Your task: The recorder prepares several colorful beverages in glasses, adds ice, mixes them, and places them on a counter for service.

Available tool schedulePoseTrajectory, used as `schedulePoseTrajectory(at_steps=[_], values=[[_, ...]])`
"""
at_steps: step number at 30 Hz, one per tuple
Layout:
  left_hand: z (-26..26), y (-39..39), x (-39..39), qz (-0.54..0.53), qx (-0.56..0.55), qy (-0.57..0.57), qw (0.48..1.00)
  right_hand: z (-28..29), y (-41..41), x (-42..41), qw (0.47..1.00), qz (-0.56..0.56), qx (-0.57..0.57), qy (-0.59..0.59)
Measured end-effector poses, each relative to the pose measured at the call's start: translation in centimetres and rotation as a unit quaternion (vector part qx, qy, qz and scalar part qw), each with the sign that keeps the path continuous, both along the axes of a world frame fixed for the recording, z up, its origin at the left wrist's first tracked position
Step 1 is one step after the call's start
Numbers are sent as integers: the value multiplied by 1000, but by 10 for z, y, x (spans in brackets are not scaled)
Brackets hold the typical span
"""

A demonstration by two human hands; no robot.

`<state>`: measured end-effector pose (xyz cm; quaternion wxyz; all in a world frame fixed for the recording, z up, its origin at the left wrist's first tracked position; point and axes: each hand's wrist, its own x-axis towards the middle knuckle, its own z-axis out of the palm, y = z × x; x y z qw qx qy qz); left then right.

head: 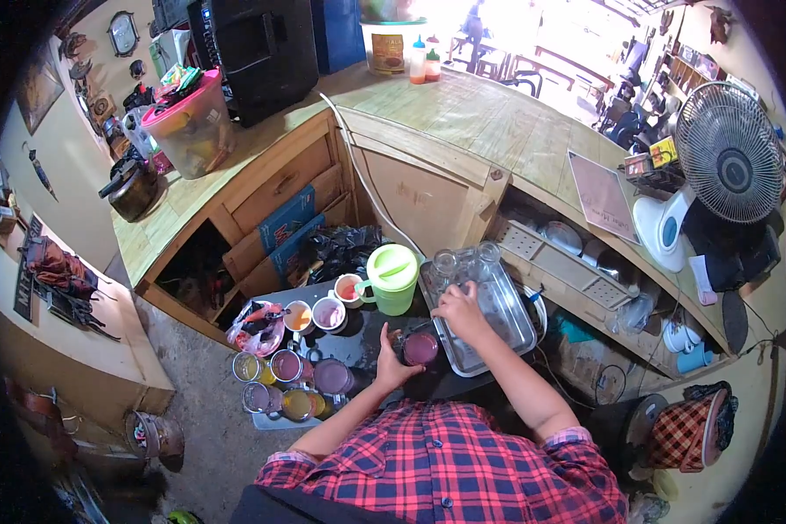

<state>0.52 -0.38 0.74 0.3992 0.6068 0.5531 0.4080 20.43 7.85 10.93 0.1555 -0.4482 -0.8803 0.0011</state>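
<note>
A glass mug of purple drink (420, 348) stands on the dark tabletop before me. My left hand (394, 361) is curved beside it, thumb and fingers apart; whether it touches the glass is hard to see. Over the left rim of a metal tray (516, 321) is my right hand (460, 313), fingers bent. A thin, blurred strip lies between that hand and the mug, and I cannot tell if it is gripped. Upturned clear glasses (466, 261) sit at the tray's far end. Left of them rises a green lidded pitcher (393, 281).
Several filled glass mugs (333, 376) crowd the table's left end, near white cups (329, 314) and a plastic bag (257, 327). Beyond is a wooden counter (458, 124) with a fan (730, 154), a black speaker (262, 59) and a pink-rimmed bucket (193, 128). A white cable (367, 177) hangs down.
</note>
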Motion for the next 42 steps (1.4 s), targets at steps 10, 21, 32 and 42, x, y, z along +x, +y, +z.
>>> schedulePoseTrajectory(at_steps=[10, 21, 32, 42], values=[[-3, -2, -1, -1, -8, -5, 1000, 29, 0, -29, 989, 114, 43, -86], [0, 2, -1, -2, -31, 17, 999, 25, -24, 3, 994, 104, 25, 8], [-1, 1, -1, 5, -4, 71, 997, 0, -25, -1, 993, 40, -50, 97], [-12, -14, -3, 48, 11, 127, 991, -6, -85, 33, 991, -62, -32, 112]])
